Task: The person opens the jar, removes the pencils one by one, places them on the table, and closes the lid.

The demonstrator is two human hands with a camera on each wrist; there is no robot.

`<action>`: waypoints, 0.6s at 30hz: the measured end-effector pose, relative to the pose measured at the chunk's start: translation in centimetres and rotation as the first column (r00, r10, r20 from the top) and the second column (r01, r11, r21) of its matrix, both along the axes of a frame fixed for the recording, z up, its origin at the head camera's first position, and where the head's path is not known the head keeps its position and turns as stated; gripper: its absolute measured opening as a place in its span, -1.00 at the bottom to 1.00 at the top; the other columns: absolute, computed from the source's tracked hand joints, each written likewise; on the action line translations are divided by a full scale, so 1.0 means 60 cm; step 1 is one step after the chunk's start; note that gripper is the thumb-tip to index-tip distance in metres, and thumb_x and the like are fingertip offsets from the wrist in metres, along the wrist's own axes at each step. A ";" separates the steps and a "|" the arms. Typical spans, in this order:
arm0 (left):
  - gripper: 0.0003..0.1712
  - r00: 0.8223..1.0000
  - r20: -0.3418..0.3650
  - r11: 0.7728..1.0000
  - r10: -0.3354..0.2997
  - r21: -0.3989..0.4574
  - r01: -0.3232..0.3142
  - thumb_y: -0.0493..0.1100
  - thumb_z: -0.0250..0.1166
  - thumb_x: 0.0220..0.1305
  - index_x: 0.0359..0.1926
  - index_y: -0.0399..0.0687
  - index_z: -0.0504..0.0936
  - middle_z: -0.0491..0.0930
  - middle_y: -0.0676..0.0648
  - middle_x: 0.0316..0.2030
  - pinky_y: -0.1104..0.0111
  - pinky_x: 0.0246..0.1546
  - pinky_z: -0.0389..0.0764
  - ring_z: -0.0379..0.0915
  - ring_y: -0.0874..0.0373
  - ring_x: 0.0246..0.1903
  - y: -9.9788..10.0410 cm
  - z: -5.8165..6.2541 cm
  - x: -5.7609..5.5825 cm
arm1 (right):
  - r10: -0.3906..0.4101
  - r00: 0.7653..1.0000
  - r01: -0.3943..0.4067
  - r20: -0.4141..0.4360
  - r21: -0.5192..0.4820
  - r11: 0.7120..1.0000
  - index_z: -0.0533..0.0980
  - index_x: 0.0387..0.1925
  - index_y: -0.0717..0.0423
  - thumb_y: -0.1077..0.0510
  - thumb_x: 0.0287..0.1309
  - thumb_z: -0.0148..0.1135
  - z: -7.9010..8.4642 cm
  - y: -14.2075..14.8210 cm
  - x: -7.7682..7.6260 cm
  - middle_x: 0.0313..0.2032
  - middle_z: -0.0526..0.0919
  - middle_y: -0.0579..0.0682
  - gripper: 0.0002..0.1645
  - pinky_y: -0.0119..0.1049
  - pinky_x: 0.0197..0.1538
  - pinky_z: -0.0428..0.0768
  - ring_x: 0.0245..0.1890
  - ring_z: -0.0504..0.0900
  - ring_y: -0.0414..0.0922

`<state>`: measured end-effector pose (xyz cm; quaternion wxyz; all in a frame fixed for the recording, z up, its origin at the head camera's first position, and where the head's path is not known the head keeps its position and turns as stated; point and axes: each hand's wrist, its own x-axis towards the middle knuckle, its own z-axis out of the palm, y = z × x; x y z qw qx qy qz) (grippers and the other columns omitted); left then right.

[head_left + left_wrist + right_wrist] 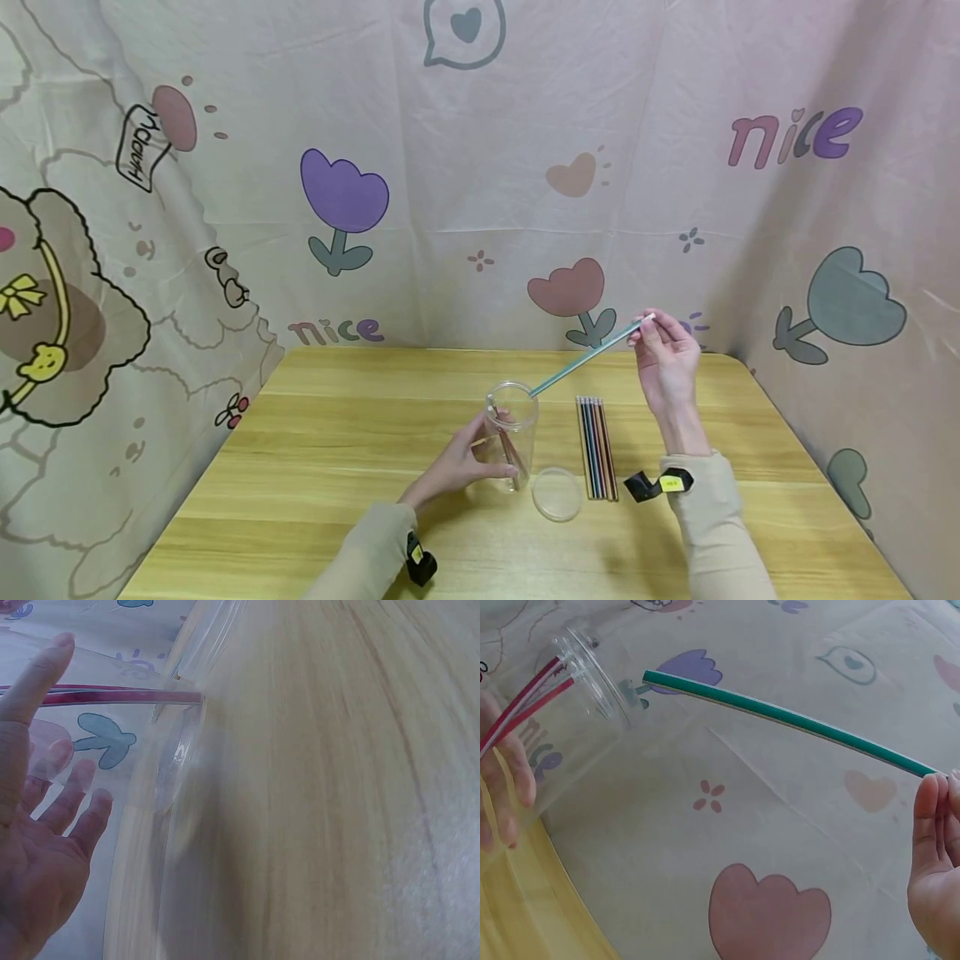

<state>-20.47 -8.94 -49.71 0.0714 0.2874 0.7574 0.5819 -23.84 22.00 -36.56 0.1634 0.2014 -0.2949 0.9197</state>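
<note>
A clear plastic jar point(527, 437) stands uncovered on the table, with my left hand point(456, 460) gripping it round its side. Through its wall in the right wrist view, red pencils point(534, 712) lean inside. My right hand point(667, 360) is raised to the right of the jar and pinches a green pencil point(588, 358) by its white-tipped end. The pencil slants down to the left, its lower end by the jar's rim. In the right wrist view that end of the green pencil point(780, 716) is just apart from the jar mouth.
A round clear lid point(557, 518) lies on the table just right of the jar. Beyond it, several dark and coloured pencils point(597, 450) lie side by side in a row. The wooden table point(300, 467) meets a patterned cloth backdrop point(465, 167).
</note>
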 end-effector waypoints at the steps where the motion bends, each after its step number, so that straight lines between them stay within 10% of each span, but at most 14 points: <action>1: -0.13 1.000 -0.002 1.000 -0.001 0.000 0.001 -0.20 0.54 0.11 0.40 0.01 0.32 0.39 -0.16 0.40 -0.15 0.40 0.42 0.32 -0.25 0.39 0.000 0.000 0.000 | -0.007 1.000 0.007 0.019 -0.019 1.000 0.64 -0.19 0.40 0.53 0.26 0.13 -0.001 0.003 -0.001 -0.34 0.77 0.19 -0.81 -0.41 -0.36 0.74 -0.46 0.70 -0.09; 18: -0.16 1.000 -0.005 1.000 -0.001 0.014 0.001 -0.22 0.55 0.08 0.37 0.01 0.36 0.34 -0.18 0.43 -0.15 0.39 0.42 0.31 -0.26 0.40 0.001 -0.002 -0.002 | -0.007 0.971 0.009 0.241 -0.005 1.000 0.71 -0.31 0.29 0.50 0.28 0.13 -0.048 0.058 -0.021 -0.38 0.79 0.09 -0.75 -0.45 -0.34 0.74 -0.47 0.72 -0.13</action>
